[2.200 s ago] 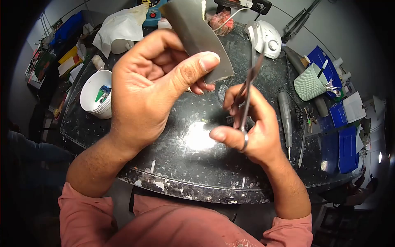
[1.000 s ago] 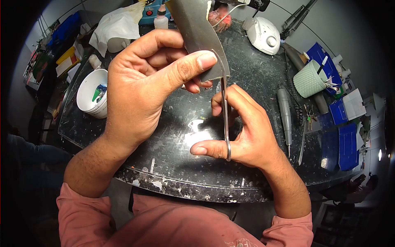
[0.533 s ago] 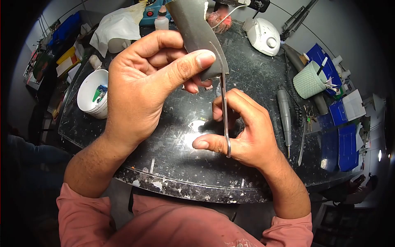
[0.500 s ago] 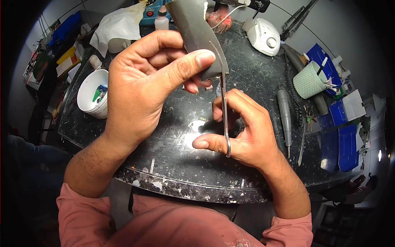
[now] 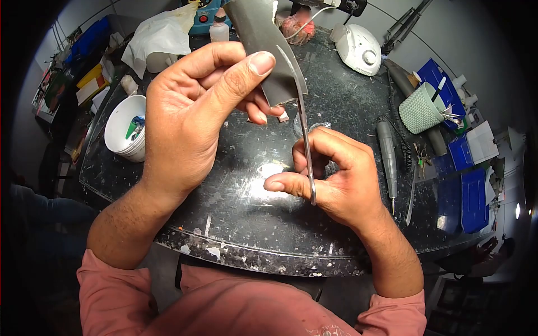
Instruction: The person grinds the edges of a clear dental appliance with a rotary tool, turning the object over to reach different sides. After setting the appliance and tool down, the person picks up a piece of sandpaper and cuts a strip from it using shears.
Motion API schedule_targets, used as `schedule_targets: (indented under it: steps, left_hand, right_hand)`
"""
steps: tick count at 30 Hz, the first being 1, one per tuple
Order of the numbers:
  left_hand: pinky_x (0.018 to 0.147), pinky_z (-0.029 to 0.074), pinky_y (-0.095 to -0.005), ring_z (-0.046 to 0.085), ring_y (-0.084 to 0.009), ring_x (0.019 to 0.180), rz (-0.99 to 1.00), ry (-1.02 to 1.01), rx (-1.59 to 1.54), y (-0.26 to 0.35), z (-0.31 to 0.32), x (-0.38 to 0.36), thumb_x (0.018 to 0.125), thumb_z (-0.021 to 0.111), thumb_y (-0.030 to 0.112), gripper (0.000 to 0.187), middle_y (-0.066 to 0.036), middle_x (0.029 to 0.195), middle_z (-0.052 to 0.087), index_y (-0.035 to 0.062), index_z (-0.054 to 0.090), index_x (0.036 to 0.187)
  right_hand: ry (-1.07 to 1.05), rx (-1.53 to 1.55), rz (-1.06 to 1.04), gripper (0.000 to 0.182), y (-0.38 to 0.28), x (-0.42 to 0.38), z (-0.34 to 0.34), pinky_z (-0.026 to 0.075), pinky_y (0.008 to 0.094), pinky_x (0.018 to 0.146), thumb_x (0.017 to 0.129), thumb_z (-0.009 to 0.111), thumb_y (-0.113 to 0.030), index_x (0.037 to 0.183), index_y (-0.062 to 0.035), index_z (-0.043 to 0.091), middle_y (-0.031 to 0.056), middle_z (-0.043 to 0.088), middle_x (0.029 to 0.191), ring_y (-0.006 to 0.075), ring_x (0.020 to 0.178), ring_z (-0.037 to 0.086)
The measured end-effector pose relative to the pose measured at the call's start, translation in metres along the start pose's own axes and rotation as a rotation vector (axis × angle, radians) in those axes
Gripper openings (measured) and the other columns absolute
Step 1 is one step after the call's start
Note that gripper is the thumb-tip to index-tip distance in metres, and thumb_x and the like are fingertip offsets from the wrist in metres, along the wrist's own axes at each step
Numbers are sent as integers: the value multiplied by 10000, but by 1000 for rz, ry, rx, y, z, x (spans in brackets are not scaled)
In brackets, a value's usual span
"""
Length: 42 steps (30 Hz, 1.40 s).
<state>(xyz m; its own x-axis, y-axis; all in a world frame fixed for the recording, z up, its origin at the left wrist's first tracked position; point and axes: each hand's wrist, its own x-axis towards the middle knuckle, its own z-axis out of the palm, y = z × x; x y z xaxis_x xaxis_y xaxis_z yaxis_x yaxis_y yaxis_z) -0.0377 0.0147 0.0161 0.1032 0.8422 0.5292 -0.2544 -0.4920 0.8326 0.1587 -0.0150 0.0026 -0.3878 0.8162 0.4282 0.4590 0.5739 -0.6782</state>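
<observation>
My left hand [image 5: 188,112] is closed, pinching a dark grey sheet [image 5: 260,39] that looks like sandpaper between thumb and fingers. Its upper edge has a rough white tear. My right hand [image 5: 344,171] grips a pair of slim metal scissors [image 5: 304,123] by the handles, the thumb through one ring. One blade lies over the face of the sheet near its right edge, with a narrow strip to the right of the blade. The other blade is hidden behind the sheet.
A white tub [image 5: 115,131] stands at left, near a cloth [image 5: 159,39] and a small bottle [image 5: 219,28]. To the right lie a handpiece [image 5: 386,157], a green woven basket [image 5: 420,112], keys [image 5: 421,159] and blue trays [image 5: 473,201]. A white machine [image 5: 358,50] sits behind.
The sheet and my left thumb have shifted slightly left and up. The scissors lean a little more, and more of the blade shows over the sheet.
</observation>
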Motion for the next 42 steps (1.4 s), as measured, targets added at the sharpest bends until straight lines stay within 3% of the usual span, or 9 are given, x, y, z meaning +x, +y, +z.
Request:
schedule_targets:
  steps: [12,17,26,42]
  left_hand:
    - [558,493,-199,632,-105,622,-1,12,43,1,-1,1,931,616,140,157,-90,799,674,-13,647,943]
    - [544,474,-196,628,-101,619,-8,3,88,5,3,-2,929,615,133,149,-86,767,671,-14,637,921]
    - [536,455,-198,613,-92,608,-25,-4,116,8,5,-4,921,617,113,133,-81,742,662,-16,622,889]
    - [519,443,-191,577,-76,568,-36,-11,103,9,4,-5,917,618,115,131,-67,737,653,-7,623,869]
  right_hand:
    - [-12,22,43,461,-2,0,-2,378,275,472,647,874,-350,640,-31,542,26,474,571,129,505,461]
    - [-25,29,-17,554,-2,1,-3,387,286,490,602,894,-400,596,-46,468,27,455,562,150,514,460]
    - [-53,-52,-54,581,-2,3,-6,387,305,528,555,892,-469,588,-68,473,27,463,555,190,526,473]
    - [-27,-85,-53,526,0,1,-4,373,310,506,572,894,-423,576,-66,507,25,431,523,181,503,444]
